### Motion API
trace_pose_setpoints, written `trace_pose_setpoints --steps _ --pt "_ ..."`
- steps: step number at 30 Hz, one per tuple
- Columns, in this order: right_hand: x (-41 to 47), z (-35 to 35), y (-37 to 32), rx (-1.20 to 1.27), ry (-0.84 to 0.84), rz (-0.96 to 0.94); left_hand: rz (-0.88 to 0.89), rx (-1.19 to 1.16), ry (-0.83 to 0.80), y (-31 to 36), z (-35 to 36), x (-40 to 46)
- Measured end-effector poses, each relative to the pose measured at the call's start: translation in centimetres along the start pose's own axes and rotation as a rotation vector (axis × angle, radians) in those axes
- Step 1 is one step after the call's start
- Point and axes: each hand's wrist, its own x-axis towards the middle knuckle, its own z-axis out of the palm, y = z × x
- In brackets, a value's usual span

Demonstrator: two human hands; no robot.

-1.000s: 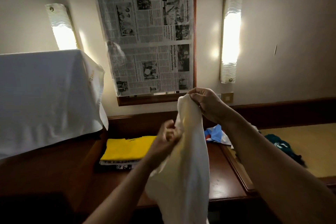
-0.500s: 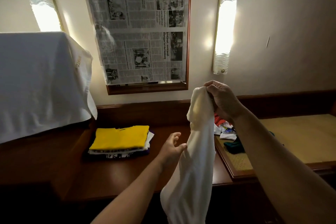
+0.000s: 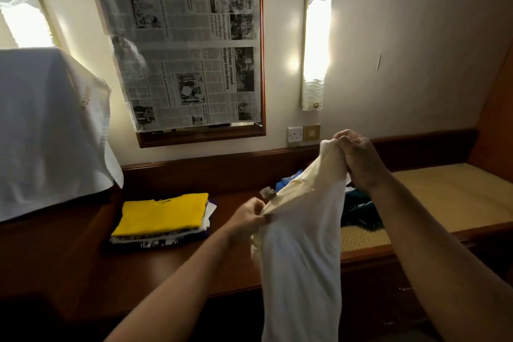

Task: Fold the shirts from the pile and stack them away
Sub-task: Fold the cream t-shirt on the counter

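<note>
A cream white shirt (image 3: 302, 253) hangs in the air over the front of the wooden desk (image 3: 155, 266). My right hand (image 3: 358, 158) grips its top edge up high. Lower and to the left, my left hand (image 3: 247, 219) pinches the shirt near its collar, where a small label sticks out. A stack of folded shirts (image 3: 161, 219) with a yellow one on top lies on the desk at the left. The pile of unfolded shirts (image 3: 358, 208), blue and dark green, sits behind the hanging shirt and is partly hidden by it.
A white cloth (image 3: 47, 125) covers a tall object at the left of the desk. A newspaper-covered framed mirror (image 3: 188, 41) and two wall lamps hang on the wall. A woven-top bench (image 3: 449, 194) adjoins the desk on the right.
My left hand let go of the shirt, dropped open, and now pinches it again near the collar. My right hand kept its grip and moved right. The camera tilted down.
</note>
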Motion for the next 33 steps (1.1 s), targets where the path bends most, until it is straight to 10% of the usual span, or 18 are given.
trace_pose_setpoints --steps 11,19,25,33 --pt "-0.6 -2.0 4.9 -0.208 0.034 0.089 0.259 0.428 0.383 2.1 -7.2 -0.5" --pt "-1.3 -1.7 6.7 -0.451 -0.288 0.067 0.162 0.533 0.519 0.9 -9.9 -1.7" --pt "-0.9 -0.2 8.3 -0.507 -0.185 -0.068 -0.134 0.566 0.376 -2.5 -9.3 -2.2" --pt "0.5 -1.4 11.1 -0.468 0.007 -0.015 -0.082 0.714 0.068 -4.1 -7.9 -2.6"
